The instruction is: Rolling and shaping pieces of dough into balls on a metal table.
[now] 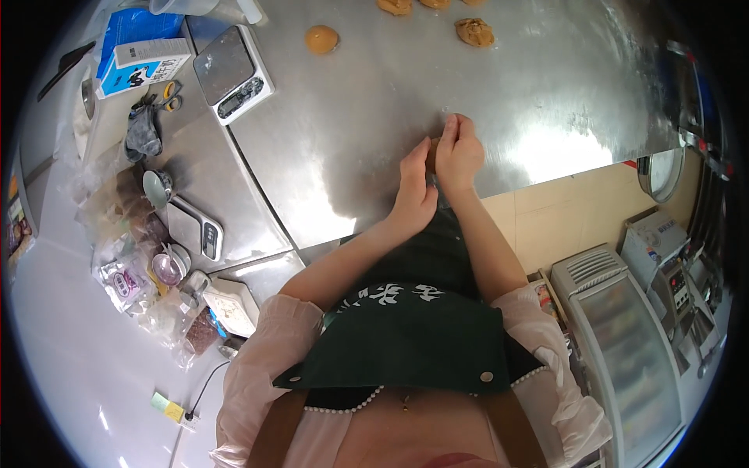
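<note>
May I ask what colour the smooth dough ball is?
The dough ball is orange-brown, best in the head view.

Bright light (563,152) glares off the steel table (374,90) above a beige tiled floor (542,212).

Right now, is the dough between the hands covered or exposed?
Mostly covered: only a narrow brown strip of the dough shows between the left hand and the right hand, cupped around it.

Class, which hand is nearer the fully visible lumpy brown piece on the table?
Right. In the picture, the right hand is below and slightly left of the lumpy brown piece; the left hand is farther below and left.
</note>
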{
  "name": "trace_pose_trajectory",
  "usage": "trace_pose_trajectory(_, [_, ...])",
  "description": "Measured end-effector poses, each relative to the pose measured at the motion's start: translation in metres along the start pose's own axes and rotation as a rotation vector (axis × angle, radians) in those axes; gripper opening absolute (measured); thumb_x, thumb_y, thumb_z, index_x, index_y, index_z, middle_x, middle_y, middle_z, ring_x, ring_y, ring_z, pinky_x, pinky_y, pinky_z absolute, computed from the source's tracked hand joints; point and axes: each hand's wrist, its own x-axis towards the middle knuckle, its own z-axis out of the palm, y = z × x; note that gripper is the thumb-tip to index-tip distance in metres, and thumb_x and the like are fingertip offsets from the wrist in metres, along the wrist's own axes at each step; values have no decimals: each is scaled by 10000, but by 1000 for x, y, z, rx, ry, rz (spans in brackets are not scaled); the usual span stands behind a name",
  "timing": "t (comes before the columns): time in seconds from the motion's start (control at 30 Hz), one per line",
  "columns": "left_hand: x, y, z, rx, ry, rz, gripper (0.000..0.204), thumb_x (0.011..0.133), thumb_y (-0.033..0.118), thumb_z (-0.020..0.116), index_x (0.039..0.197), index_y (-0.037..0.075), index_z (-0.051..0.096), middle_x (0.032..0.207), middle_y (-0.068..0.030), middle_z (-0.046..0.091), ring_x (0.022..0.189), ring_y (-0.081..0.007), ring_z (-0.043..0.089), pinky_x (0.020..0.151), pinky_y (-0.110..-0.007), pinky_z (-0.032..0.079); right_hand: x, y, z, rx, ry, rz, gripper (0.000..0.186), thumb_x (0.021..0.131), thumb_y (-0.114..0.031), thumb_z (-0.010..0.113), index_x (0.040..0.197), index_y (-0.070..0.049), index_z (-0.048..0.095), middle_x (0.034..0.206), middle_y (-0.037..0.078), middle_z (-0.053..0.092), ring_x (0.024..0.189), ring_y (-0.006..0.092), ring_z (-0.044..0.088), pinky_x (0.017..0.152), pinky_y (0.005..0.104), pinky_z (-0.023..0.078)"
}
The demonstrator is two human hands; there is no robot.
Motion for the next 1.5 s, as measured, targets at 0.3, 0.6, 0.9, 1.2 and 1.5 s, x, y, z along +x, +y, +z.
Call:
trace_pose_trajectory(0.3, [4, -13, 1, -46, -140, -239, 738, 771, -116, 430, 1464, 26, 218, 1470, -178, 278, 1373, -309, 280, 1126, -391, 255, -7, 26, 6, 10, 53, -53, 137, 919, -186, 559, 968, -71, 614, 693, 156, 654, 584, 355, 632, 529, 418, 490])
trace_pose_trajectory(0.6, [30, 4, -10, -165, -7, -68, 728, 785, -124, 390, 1472, 7, 187, 1474, -175, 250, 1393, -282, 258, 1150, -391, 204, 38, -12, 1, 104, 49, -93, 167, 932, -206, 548, 959, -61, 627, 745, 156, 660, 609, 345, 634, 531, 410, 486])
trace_pose_trajectory(0.9, [27, -1, -1, -278, 73, -73, 721, 786, -132, 362, 1472, 8, 189, 1506, -174, 208, 1417, -283, 220, 1164, -391, 174, 35, -12, 20, -29, -24, -14, 166, 934, -233, 541, 975, -88, 611, 690, 133, 661, 578, 346, 636, 540, 441, 494])
trace_pose_trajectory(1.2, [43, -20, -18, -275, -7, -274, 689, 787, -119, 358, 1452, -12, 215, 1479, -184, 277, 1396, -287, 264, 1158, -385, 195, 34, -4, 22, 8, -8, -73, 162, 937, -245, 534, 983, -109, 610, 681, 131, 660, 570, 348, 631, 518, 442, 484])
trace_pose_trajectory(1.5, [28, -4, -4, -152, 109, -150, 695, 778, -105, 406, 1445, -8, 238, 1459, -182, 313, 1371, -302, 304, 1143, -414, 235, 25, 20, 24, -149, 82, -153, 128, 921, -228, 572, 959, -113, 614, 701, 117, 669, 571, 340, 634, 521, 438, 493])
